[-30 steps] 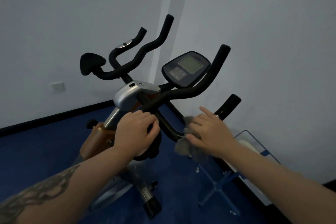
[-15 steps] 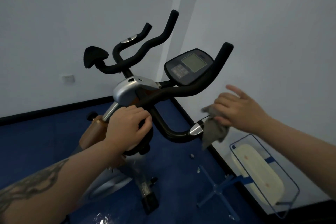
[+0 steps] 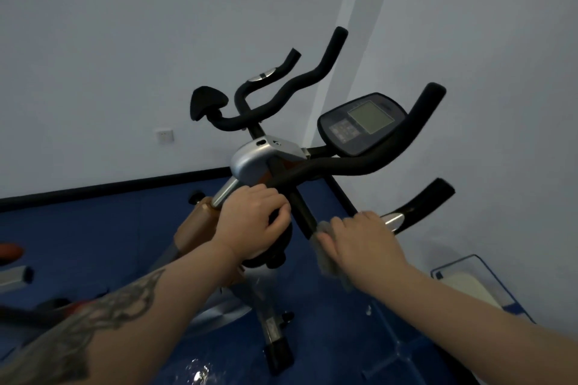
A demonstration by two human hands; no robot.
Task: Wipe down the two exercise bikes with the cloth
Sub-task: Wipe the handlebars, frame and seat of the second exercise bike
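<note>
Exercise bike (image 3: 266, 162) stands in the room corner, walls close behind and to its right; open blue floor (image 3: 93, 228) to its left. Left hand (image 3: 253, 222) curls closed around the centre handlebar joint. Right hand (image 3: 362, 244) presses grey crumpled cloth (image 3: 327, 262) onto the lower black bar, fingers wrapped over it.

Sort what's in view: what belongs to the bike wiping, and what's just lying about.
For the job: exercise bike, grey cloth under the right hand, left hand steadying the bike.

Lying about: clear tray by the wall, wall socket, orange object.
</note>
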